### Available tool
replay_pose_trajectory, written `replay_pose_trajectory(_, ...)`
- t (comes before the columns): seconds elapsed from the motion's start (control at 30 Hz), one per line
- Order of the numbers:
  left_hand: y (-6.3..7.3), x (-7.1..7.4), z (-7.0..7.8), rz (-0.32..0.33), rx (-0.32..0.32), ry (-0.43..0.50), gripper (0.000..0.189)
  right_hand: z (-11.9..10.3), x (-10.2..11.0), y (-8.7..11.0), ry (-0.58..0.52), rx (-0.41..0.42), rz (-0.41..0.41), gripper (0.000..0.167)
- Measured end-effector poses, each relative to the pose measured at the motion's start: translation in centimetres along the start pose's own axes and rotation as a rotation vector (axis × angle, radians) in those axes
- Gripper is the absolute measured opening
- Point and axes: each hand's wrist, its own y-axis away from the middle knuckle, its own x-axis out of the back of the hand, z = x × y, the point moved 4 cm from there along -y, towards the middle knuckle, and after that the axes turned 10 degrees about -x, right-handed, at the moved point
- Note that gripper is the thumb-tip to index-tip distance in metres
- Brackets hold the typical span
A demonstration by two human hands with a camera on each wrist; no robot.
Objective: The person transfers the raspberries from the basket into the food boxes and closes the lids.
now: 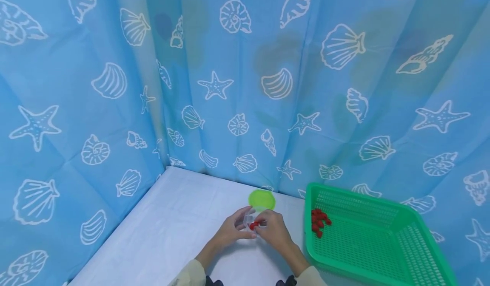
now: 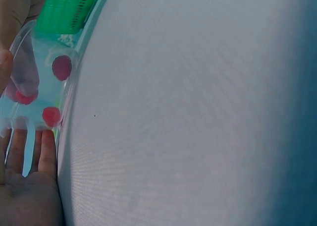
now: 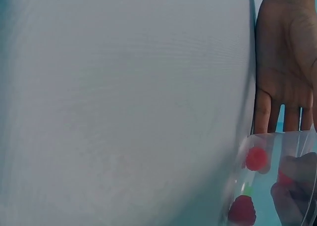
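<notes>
At the left, the left hand (image 1: 234,227) holds a clear, thin-walled plastic container (image 1: 248,219), fingers along the far wall and thumb along the near one. Its pressure is best firm enough to stop tipping, yet light, since such walls likely flex. Inside lie two loose, red, bumpy berries (image 2: 62,68). A flat lime-green disc (image 1: 262,199), perhaps a lid, lies just beyond. The right hand (image 1: 274,228) reaches into the container, thumb and fingers pinching another red berry (image 1: 256,224); whether it is going in or coming out, I cannot tell. A soft fingertip pinch should suit it, with the fingers well clear of the rim and the loose berries. Farther right, a green rectangular plastic mesh basket (image 1: 402,207) has a cluster of red berries (image 1: 317,222) at its left end.

The counter (image 1: 183,209) is white and slightly creased; blue curtains (image 1: 237,48) printed with white shells and starfish hang behind and along the left.
</notes>
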Motion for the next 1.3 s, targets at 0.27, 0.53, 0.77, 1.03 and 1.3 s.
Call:
replay_pose_trajectory(0.27, 0.2, 0.1, 0.0, 0.007, -0.010, 0.001, 0.085, -1.0, 0.9, 0.1, -0.010, -0.011, -0.035, 0.015)
replay_pose_trajectory(0.53, 0.2, 0.1, 0.1, 0.022, 0.005, -0.018, 0.084, -3.1, 6.9, -0.5, -0.135, -0.028, 0.094, 0.012)
replay_pose_trajectory(0.77, 0.4, 0.0, 0.4, 0.010, 0.013, 0.006, 0.082, -0.9, 14.2, -2.6, -0.268, -0.020, 0.117, 0.016)
replay_pose_trajectory(1.03, 0.4, 0.2, 0.2, 0.011, 0.034, -0.005, 0.082, 6.7, 18.5, -4.4, -0.473, -0.225, 0.005, 0.040)
replay_pose_trajectory(1.3, 0.2, 0.5, 0.1, 0.009, 0.020, -0.010, 0.083, 13.1, 18.1, -4.3, -0.322, -0.447, -0.042, 0.039)
